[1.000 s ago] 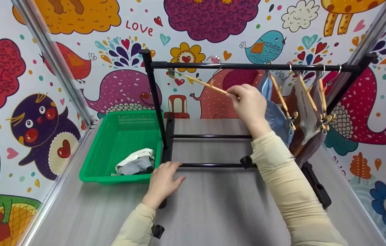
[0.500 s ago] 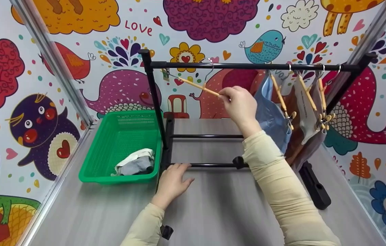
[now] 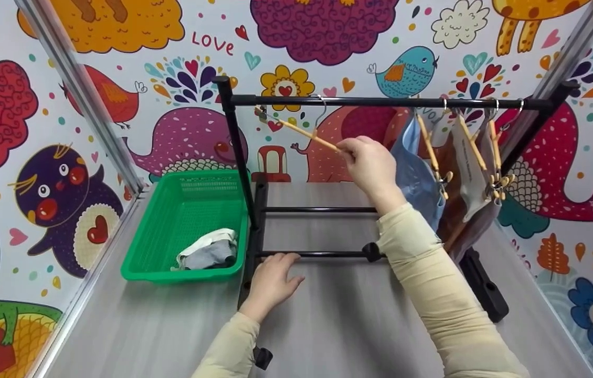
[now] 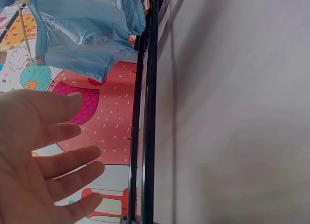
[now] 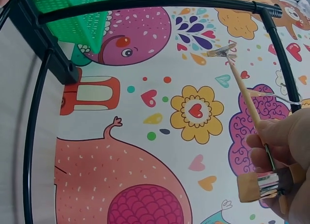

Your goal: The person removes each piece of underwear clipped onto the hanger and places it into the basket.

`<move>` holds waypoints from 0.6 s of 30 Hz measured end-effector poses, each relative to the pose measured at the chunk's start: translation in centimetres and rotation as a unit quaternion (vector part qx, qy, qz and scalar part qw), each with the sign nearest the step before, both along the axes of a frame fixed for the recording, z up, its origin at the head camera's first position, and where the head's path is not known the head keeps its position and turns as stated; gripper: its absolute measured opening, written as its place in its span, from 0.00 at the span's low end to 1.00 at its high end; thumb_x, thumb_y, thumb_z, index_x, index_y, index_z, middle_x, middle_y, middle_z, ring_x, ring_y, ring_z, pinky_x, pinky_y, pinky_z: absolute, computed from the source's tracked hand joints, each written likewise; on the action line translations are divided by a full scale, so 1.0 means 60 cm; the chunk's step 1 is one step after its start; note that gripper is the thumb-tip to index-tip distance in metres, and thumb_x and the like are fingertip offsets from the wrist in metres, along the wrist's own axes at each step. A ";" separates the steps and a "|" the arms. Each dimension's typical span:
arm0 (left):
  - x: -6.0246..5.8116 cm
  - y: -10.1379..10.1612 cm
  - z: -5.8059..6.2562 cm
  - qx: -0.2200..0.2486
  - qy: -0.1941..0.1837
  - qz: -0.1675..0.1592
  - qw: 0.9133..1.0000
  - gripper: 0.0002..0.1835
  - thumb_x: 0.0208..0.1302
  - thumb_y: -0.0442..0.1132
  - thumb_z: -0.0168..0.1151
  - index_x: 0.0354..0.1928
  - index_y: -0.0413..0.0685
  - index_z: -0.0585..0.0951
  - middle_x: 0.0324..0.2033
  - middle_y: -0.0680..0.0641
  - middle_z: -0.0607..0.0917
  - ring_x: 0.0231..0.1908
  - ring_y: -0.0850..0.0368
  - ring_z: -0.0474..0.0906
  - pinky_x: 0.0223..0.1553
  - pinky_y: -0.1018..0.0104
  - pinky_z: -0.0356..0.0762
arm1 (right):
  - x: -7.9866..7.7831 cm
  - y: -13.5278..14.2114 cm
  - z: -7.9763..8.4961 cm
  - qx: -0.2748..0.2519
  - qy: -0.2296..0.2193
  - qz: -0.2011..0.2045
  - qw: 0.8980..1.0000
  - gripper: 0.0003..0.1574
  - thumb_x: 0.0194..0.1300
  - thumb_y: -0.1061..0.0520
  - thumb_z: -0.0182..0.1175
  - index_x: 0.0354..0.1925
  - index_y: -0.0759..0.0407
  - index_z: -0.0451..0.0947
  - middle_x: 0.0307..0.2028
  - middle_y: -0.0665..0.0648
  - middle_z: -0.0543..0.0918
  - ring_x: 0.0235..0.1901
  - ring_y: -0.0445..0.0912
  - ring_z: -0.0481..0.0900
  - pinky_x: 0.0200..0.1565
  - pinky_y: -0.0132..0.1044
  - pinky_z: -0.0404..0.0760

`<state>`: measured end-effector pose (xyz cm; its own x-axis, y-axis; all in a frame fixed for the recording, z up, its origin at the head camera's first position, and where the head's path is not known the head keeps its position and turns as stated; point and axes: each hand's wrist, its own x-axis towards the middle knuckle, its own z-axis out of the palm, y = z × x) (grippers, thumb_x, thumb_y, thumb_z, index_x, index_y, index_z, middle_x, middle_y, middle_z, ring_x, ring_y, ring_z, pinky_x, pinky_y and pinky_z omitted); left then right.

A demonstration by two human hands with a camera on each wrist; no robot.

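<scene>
My right hand [image 3: 372, 165] pinches the near end of a wooden clip hanger [image 3: 309, 136]. The hanger's metal hook [image 3: 321, 111] is at the black top rail [image 3: 380, 101]. In the right wrist view, the right hand [image 5: 286, 151] is beside one clip [image 5: 249, 187], while another clip [image 5: 222, 52] is at the far end. No garment hangs from this hanger. My left hand [image 3: 274, 283], fingers spread, is near the rack's lower bar [image 3: 323, 254]; whether it touches is unclear. The left wrist view shows the left hand [image 4: 43, 161] holding nothing.
Several hangers with clothes, including a light blue garment [image 3: 414, 178], hang at the rail's right end. A green basket [image 3: 139, 265] with grey and white cloth [image 3: 210, 252] stands left of the rack. A patterned wall stands behind.
My right hand has moved left with the hanger, and its hook has shifted left along the rail. My left hand has moved slightly right.
</scene>
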<state>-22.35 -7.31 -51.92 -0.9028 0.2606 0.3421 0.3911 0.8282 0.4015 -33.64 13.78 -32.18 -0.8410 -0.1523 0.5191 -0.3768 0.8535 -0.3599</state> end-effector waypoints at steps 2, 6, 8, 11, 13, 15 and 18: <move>-0.001 0.002 -0.001 0.001 -0.003 -0.002 1.000 0.21 0.58 0.46 0.72 0.52 0.47 0.82 0.44 0.44 0.85 0.46 0.45 0.81 0.46 0.48 0.78 | 0.002 0.003 0.000 0.001 -0.005 0.001 1.000 0.10 0.67 0.57 0.65 0.46 0.54 0.87 0.40 0.55 0.85 0.40 0.52 0.81 0.46 0.46 0.80; -0.002 0.006 -0.003 0.004 -0.002 -0.006 1.000 0.21 0.58 0.45 0.72 0.52 0.46 0.83 0.44 0.44 0.85 0.46 0.45 0.81 0.45 0.47 0.78 | 0.006 0.005 0.001 0.003 -0.012 0.000 1.000 0.11 0.67 0.57 0.66 0.47 0.54 0.87 0.42 0.55 0.86 0.41 0.51 0.82 0.46 0.46 0.80; -0.002 0.008 -0.003 0.006 0.000 -0.008 1.000 0.20 0.58 0.45 0.73 0.51 0.46 0.83 0.44 0.44 0.85 0.46 0.45 0.81 0.45 0.47 0.78 | 0.007 0.006 0.002 0.005 -0.014 -0.001 1.000 0.11 0.67 0.57 0.66 0.47 0.53 0.87 0.42 0.55 0.86 0.41 0.51 0.82 0.47 0.46 0.80; -0.003 0.012 -0.003 0.010 0.000 -0.011 1.000 0.20 0.58 0.44 0.73 0.51 0.46 0.83 0.44 0.44 0.85 0.46 0.45 0.81 0.46 0.47 0.78 | 0.011 0.009 0.002 0.005 -0.016 0.002 1.000 0.11 0.66 0.57 0.66 0.47 0.53 0.87 0.42 0.55 0.86 0.40 0.51 0.82 0.46 0.46 0.80; -0.004 0.015 -0.001 0.009 -0.007 -0.009 1.000 0.20 0.59 0.45 0.72 0.52 0.47 0.83 0.45 0.45 0.85 0.46 0.45 0.81 0.46 0.47 0.77 | 0.014 0.011 0.002 0.007 -0.016 0.003 1.000 0.12 0.66 0.57 0.66 0.47 0.53 0.87 0.42 0.55 0.86 0.40 0.51 0.82 0.46 0.46 0.80; -0.006 0.018 0.002 0.005 -0.014 -0.006 1.000 0.20 0.60 0.46 0.71 0.52 0.47 0.83 0.45 0.45 0.85 0.47 0.45 0.80 0.47 0.47 0.77 | 0.016 0.013 0.002 0.007 -0.017 0.005 1.000 0.12 0.66 0.57 0.66 0.48 0.53 0.87 0.42 0.55 0.86 0.40 0.51 0.82 0.45 0.46 0.80; -0.008 0.024 0.008 0.000 -0.026 -0.002 1.000 0.21 0.61 0.48 0.70 0.54 0.48 0.83 0.47 0.46 0.85 0.48 0.45 0.80 0.48 0.46 0.77 | 0.018 0.017 0.001 0.006 -0.018 0.005 1.000 0.13 0.66 0.57 0.66 0.49 0.52 0.86 0.42 0.55 0.86 0.39 0.51 0.81 0.44 0.45 0.80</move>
